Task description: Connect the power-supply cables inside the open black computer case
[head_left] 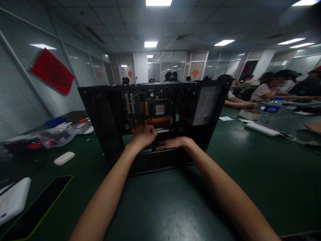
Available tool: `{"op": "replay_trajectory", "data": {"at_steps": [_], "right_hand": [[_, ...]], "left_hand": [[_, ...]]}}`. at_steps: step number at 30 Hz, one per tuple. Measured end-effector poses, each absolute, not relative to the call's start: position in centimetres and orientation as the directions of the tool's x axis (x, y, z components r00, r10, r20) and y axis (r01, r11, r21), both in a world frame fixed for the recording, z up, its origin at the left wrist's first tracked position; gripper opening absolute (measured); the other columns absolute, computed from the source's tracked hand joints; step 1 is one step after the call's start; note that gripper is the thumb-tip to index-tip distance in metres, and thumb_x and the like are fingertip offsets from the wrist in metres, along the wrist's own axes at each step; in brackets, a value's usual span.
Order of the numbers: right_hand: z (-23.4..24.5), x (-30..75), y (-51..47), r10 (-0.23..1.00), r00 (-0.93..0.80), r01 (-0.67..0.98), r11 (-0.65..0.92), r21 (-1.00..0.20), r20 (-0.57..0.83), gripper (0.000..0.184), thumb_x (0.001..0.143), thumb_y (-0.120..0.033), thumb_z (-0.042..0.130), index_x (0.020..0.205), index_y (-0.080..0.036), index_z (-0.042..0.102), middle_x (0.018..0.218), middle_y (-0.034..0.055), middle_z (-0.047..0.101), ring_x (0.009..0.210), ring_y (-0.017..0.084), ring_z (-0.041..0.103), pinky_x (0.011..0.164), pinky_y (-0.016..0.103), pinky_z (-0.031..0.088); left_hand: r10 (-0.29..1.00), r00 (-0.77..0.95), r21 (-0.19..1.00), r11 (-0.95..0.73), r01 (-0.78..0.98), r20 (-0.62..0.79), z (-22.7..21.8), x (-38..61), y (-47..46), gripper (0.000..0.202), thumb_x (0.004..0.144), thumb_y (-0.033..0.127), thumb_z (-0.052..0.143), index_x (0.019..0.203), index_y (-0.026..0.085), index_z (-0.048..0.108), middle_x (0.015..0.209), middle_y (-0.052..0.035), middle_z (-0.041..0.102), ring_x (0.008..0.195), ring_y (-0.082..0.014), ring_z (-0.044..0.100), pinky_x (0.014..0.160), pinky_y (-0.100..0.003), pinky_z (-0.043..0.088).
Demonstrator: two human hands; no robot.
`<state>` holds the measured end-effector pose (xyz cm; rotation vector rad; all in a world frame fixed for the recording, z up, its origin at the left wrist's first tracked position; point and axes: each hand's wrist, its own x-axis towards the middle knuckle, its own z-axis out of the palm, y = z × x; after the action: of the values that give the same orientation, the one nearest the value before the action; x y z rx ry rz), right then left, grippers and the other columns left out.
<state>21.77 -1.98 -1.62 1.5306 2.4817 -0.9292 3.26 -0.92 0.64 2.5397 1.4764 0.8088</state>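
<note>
The computer case [100, 110] is standing open-sided in the middle of the green bench [238, 167], well back from the near edge, with its open face turning toward the camera. It is showing black metal walls, a motherboard [150, 110] with white and blue slots, a pale square socket and orange and yellow connector strips. A round black fan [187, 102] is sitting to the right of the board, beside a grey power supply [208, 105] carrying a white label.

The left hand [143, 134] is curling shut in a fist at the lower edge of the motherboard; whether it is clamping on anything is hidden by the knuckles. The right hand [173, 143] is lying flat, fingers stretched out and apart from any grip, resting on the lower lip of the case just beside the left hand.

Toward the left edge of the bench a small white oval object [64, 158] is lying alone, with clear plastic bags [50, 137] of parts behind it. At the near left corner a dark flat screen [37, 209] with a green rim is lying beside a white box [13, 201]. Toward the far right edge a water bottle [269, 113] is standing behind a white power strip [262, 129], and another person [265, 90] is sitting there.
</note>
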Motion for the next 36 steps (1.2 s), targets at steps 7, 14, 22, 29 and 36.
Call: {"op": "replay_trajectory", "data": {"at_steps": [7,14,22,29,36], "right_hand": [[-0.5,21.3,-2.8,0.779,-0.490,0.847,0.322,-0.422,-0.390,0.074,0.092,-0.068,0.045,0.137,-0.010,0.062,0.138,0.0150,0.061,0.128,0.031,0.057,0.109,0.037,0.040],[-1.3,21.7,-2.1,0.798,-0.432,0.879,0.267,-0.396,-0.420,0.071,0.086,-0.074,0.048,0.105,-0.013,0.077,0.107,0.0124,0.076,0.096,0.028,0.070,0.084,0.034,0.051],[-2.1,22.3,-1.7,0.870,-0.473,0.799,0.356,-0.485,-0.142,0.051,0.085,-0.063,0.056,0.076,-0.015,0.067,0.071,0.0038,0.065,0.061,0.015,0.056,0.054,0.026,0.036],[0.2,22.6,-2.7,0.946,-0.209,0.517,0.322,-0.793,0.248,0.052,0.086,-0.065,0.049,0.068,-0.017,0.056,0.054,-0.0047,0.042,0.050,0.010,0.037,0.050,0.025,0.025],[4.4,21.8,-6.8,0.917,-0.142,0.080,0.387,-0.919,0.374,0.051,0.079,-0.065,0.065,0.082,-0.014,0.069,0.071,0.0036,0.066,0.063,0.015,0.057,0.060,0.027,0.044]], "left_hand": [[0.778,0.422,0.349,-0.600,0.720,0.466,1.6,2.9,-1.0,0.026,0.086,0.033,0.058,0.065,0.019,0.065,0.064,-0.0019,0.066,0.060,-0.0161,0.058,0.057,-0.027,0.033],[0.753,0.408,0.353,-0.621,0.700,0.516,4.3,2.2,-2.7,0.028,0.086,0.033,0.058,0.064,0.019,0.065,0.062,-0.0016,0.065,0.060,-0.0150,0.057,0.060,-0.027,0.034],[0.738,0.391,0.406,-0.646,0.647,0.550,6.4,1.3,-4.7,0.029,0.085,0.034,0.057,0.063,0.017,0.065,0.059,0.0011,0.060,0.060,-0.0137,0.054,0.058,-0.026,0.034],[0.734,0.389,0.433,-0.656,0.618,0.556,7.4,0.6,-5.5,0.027,0.087,0.034,0.057,0.072,0.016,0.070,0.069,-0.0025,0.069,0.066,-0.0164,0.061,0.063,-0.028,0.041],[0.728,0.482,0.478,-0.684,0.551,0.487,6.9,-0.2,-4.2,0.026,0.091,0.031,0.055,0.105,0.017,0.071,0.112,-0.0091,0.074,0.102,-0.0226,0.067,0.093,-0.033,0.050]]}}
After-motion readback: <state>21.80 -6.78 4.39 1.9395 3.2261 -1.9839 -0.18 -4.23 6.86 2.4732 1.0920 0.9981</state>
